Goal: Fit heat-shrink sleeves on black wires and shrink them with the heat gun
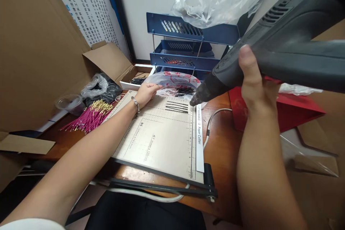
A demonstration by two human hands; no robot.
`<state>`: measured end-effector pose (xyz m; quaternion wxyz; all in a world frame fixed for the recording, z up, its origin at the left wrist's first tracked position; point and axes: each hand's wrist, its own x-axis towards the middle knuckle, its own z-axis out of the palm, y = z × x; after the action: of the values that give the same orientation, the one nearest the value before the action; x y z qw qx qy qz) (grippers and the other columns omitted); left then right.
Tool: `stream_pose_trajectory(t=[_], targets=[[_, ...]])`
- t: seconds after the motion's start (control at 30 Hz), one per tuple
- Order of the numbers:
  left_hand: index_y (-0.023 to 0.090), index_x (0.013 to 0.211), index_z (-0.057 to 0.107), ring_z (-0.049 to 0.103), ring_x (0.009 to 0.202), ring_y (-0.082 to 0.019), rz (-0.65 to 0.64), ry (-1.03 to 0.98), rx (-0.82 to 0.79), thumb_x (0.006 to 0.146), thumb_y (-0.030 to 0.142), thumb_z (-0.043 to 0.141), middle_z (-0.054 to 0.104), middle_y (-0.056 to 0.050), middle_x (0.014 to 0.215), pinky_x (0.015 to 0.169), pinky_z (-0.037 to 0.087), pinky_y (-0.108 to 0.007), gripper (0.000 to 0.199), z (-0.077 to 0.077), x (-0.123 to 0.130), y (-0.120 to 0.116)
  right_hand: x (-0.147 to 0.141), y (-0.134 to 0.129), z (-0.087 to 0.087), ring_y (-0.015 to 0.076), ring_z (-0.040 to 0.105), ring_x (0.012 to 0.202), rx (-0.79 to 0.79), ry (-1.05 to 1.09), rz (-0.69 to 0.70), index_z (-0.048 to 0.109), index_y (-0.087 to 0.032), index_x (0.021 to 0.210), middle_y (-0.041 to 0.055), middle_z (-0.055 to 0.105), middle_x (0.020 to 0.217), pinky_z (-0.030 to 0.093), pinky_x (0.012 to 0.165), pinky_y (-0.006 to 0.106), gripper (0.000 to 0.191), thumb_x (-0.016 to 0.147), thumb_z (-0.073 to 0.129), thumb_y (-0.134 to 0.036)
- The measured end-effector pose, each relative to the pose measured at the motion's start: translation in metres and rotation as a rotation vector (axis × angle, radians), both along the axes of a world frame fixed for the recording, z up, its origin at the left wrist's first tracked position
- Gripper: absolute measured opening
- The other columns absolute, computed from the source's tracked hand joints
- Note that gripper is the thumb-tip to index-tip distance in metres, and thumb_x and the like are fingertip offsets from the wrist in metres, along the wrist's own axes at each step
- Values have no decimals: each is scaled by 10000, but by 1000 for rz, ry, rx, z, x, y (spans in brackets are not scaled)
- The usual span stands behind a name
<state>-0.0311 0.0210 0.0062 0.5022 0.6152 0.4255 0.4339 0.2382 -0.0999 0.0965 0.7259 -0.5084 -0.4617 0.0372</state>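
Observation:
My right hand (256, 75) is wrapped round a dark grey heat gun (269, 43), whose nozzle points down and left over the right edge of the paper cutter (161, 136). Just left of the nozzle, several short black strips (176, 106) lie side by side on the board. At the board's far left edge is my left hand (147, 93), its fingers closed together beside a clear plastic bag (172, 78) with red print. What those fingers pinch, if anything, is too small to tell. Thin black pieces (184, 91) lie in the bag.
Magenta sticks with gold tips (93, 116) are heaped at the left, near a plastic cup (70, 104). Behind stand an open carton (134, 75) and blue trays (183, 61). A red bag (291, 107) and a white cable (212, 118) are at the right.

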Motion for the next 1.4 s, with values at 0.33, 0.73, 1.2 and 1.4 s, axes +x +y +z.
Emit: stream_pose_trajectory(t=[0.33, 0.73, 1.2, 1.4], targets=[[202, 482, 345, 213, 470, -67, 36, 185, 87, 839, 382, 673, 294, 47, 475, 524, 132, -313, 517, 7, 3, -9, 0, 1, 1, 226, 510, 1478, 72, -118, 64, 657, -186, 1327, 79, 650, 1455, 294, 1310, 386, 604, 838, 777, -518], [197, 508, 339, 204, 477, -66, 31, 219, 85, 855, 402, 665, 288, 46, 484, 509, 121, -301, 518, 9, 2, -11, 6, 11, -4, 247, 427, 1537, 75, -165, 102, 634, -197, 1359, 2, 639, 1391, 216, 1333, 445, 602, 858, 714, -523], [210, 500, 339, 215, 489, -84, 80, 223, 131, 874, 414, 617, 271, 50, 479, 520, 165, -294, 509, 8, 1, -4, 0, 6, 3, 227, 489, 1500, 121, -77, 65, 604, -165, 1397, 82, 595, 1522, 290, 1328, 425, 664, 841, 767, -489], [158, 629, 605, 422, 571, -123, 23, 515, 495, 931, 450, 535, 479, 15, 536, 603, 299, -279, 426, 35, -10, -17, -4, 9, -2, 223, 490, 1501, 46, -18, -3, 669, -256, 1338, 18, 617, 1513, 271, 1340, 436, 669, 778, 806, -595]])
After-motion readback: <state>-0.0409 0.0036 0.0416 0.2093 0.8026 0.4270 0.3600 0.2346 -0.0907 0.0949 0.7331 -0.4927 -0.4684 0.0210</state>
